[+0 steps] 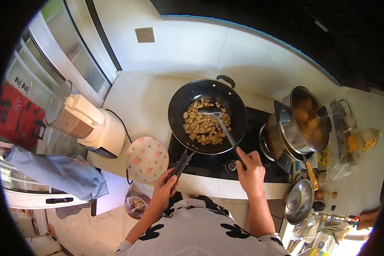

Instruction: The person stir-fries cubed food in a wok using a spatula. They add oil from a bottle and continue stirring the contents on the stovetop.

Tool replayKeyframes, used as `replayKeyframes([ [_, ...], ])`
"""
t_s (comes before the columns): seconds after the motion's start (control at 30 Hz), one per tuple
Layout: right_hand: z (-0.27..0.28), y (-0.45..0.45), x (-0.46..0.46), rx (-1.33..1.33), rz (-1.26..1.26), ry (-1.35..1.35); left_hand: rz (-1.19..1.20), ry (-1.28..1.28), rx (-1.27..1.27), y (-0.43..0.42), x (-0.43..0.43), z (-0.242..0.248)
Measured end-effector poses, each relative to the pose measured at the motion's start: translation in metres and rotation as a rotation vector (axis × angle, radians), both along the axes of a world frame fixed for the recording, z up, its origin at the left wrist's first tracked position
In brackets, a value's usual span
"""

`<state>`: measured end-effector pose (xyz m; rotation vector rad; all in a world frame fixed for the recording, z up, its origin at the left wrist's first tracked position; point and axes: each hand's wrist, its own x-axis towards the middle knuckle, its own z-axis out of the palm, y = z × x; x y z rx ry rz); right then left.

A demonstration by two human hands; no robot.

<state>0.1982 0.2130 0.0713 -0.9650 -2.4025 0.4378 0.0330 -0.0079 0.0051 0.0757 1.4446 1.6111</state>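
A black wok (208, 92) stands over the left side of a black glass hob (211, 163). Inside it lies a heap of small browned cubes of food (201, 126). My left hand (165, 188) grips the wok's black handle (181, 169), which points towards me. In my right hand (251, 169) is the handle of a spatula (225, 129); its dark blade rests among the cubes near the far part of the heap. A round plate with a peach pattern (147, 160) lies just left of the wok handle.
A blender (104, 131) holding brown contents stands at the left. Stacked steel pots (283, 128) occupy the right burner. Beyond them are an oil bottle (364, 140) and a metal pan (299, 201). A blue cloth (57, 172) hangs at the left; a bin (136, 204) stands below.
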Motion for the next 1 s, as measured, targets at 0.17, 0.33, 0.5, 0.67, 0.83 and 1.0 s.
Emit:
replayKeyframes([
  [0.17, -0.025, -0.013, -0.009, 0.0, 0.093, -0.076, -0.029, 0.002, 0.003, 0.004, 0.0, 0.001],
  [0.33, -0.004, -0.014, -0.003, -0.027, 0.058, -0.018, -0.02, 0.018, 0.019, 0.0, -0.001, -0.002],
  [0.5, -0.001, -0.02, 0.011, -0.065, 0.057, -0.103, -0.012, 0.015, 0.008, 0.002, 0.001, 0.0],
  [0.67, 0.0, -0.018, 0.014, -0.144, 0.01, 0.007, -0.024, 0.018, 0.017, 0.002, 0.0, 0.0],
  [0.83, 0.007, -0.007, 0.029, -0.304, -0.038, 0.316, -0.013, 0.017, 0.003, 0.002, 0.001, 0.002],
  [1.0, 0.018, -0.01, 0.04, -1.035, -0.27, 0.617, -0.001, 0.007, -0.008, 0.004, 0.002, 0.007],
])
